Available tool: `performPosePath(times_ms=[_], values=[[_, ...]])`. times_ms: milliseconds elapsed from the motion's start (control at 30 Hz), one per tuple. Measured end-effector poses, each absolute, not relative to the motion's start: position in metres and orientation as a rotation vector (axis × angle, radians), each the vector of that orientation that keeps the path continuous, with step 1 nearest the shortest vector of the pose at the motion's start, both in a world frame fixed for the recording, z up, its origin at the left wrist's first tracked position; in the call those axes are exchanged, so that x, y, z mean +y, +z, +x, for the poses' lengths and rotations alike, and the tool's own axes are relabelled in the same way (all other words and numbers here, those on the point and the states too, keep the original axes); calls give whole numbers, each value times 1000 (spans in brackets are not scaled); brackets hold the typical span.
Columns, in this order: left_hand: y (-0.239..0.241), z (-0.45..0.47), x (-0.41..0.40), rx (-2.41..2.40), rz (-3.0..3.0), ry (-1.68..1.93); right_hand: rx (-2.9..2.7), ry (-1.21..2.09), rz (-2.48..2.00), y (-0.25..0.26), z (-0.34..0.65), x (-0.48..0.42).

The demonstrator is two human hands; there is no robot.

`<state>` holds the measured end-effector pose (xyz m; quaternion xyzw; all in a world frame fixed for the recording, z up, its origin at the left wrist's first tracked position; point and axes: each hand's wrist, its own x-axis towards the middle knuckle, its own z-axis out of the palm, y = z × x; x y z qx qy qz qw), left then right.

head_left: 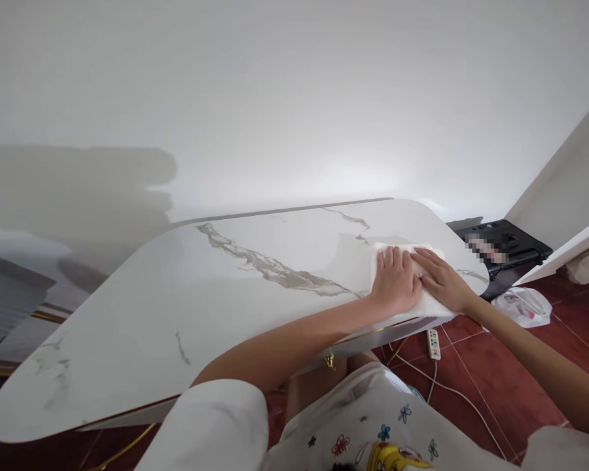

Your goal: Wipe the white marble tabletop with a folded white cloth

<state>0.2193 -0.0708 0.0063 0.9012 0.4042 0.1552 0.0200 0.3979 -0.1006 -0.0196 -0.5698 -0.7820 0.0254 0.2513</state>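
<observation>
A white cloth [429,303] lies flat on the right part of a white marble-patterned table [216,307]. My left hand [395,280] rests palm down on the cloth, its fingers stretched toward the far edge. Beside it, my right hand [444,281] also presses on the cloth, fingers extended to the left and close to the left hand. The cloth's far edge shows past the fingertips, and its near edge reaches the table's front edge. What lies under the palms is hidden.
A pale wall [275,104] runs behind the table. To the right stands a black plastic stand [520,245] with a blurred item on it. A white plastic bag [523,306] and a power strip [433,345] with its cable lie on the red tiled floor [491,366].
</observation>
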Motion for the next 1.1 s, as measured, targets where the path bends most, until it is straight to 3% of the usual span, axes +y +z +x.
performPosePath(times_ms=[667, 1100], values=[[7, 260, 112, 1385, 2786, 517, -2092, -12, -1611, -20, 427, 102], [6, 265, 179, 1535, 2729, 541, -2114, 77, -1543, -14, 424, 183]])
